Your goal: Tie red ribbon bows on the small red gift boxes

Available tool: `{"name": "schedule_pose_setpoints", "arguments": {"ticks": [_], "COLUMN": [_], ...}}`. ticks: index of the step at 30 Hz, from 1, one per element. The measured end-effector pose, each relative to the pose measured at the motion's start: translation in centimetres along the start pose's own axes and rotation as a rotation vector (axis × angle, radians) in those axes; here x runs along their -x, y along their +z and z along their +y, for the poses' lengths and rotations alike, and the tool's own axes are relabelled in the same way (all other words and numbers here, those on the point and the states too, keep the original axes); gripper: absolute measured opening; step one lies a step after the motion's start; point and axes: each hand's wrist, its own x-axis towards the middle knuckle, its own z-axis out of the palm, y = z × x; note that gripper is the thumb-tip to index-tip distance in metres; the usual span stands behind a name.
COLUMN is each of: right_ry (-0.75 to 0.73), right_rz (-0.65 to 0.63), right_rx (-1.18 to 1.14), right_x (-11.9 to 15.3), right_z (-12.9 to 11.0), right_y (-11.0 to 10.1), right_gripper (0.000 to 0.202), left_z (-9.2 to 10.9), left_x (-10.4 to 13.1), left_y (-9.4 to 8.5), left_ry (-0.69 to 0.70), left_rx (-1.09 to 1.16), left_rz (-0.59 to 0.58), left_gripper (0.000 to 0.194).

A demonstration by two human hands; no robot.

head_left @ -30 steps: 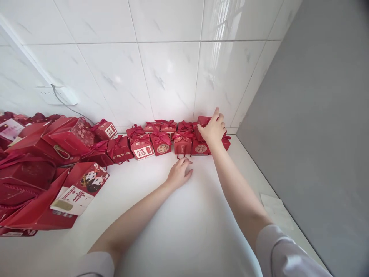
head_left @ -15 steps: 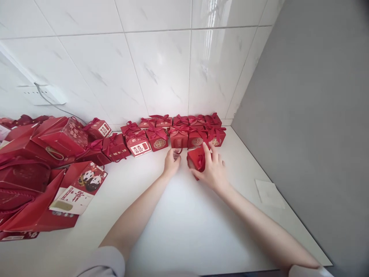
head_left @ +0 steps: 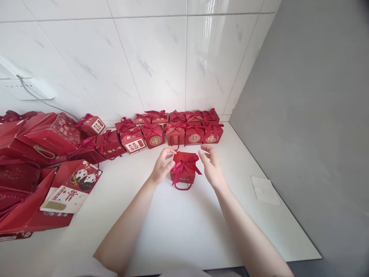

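One red ribboned box [head_left: 184, 169] stands frame centre on one desk [head_left: 184, 231], between one left hand [head_left: 162, 166] and one right hand [head_left: 211, 168], fingers of both parted; upper centre, five front-row boxes [head_left: 175, 136], perhaps six partly hidden back-row boxes [head_left: 177, 115].

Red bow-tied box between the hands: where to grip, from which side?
Likely best by its sides, left hand from the left, right hand from the right: the box sits bow-side up with no other box against either side. I'd avoid the ribbon bow, with its loose ends, and the cord handle, looped low on the near side.
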Motion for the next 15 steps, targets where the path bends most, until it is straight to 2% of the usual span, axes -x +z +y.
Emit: {"name": "schedule_pose_setpoints", "arguments": {"ticks": [3, 5, 9, 13, 15], "right_ry": [-0.057, -0.037, 0.105, 0.091, 0.08], "right_rz": [0.01, -0.006, -0.082, -0.224, -0.252], "right_rx": [-0.045, -0.038, -0.046, -0.234, -0.323], "right_x": [0.9, 1.5, 1.3, 0.6, 0.5], "right_z": [1.2, 2.2, 3.5, 3.5, 3.4], "right_y": [1.0, 1.1, 0.6, 0.2, 0.1], "right_gripper": [0.045, 0.043, 0.039, 0.038, 0.042], "left_z": [0.2, -0.1, -1.3, -2.0, -2.1], "left_x": [1.7, 2.2, 2.4, 2.5, 2.6], "left_y": [0.9, 1.2, 1.0, 1.0, 1.2], "left_ry": [0.006, -0.009, -0.093, -0.163, -0.174], "left_rx": [-0.151, -0.17, 0.032, 0.204, 0.228], "left_rz": [0.059, 0.078, 0.125, 0.164, 0.165], "left_gripper": [0.025, 0.017, 0.017, 0.016, 0.015]}}
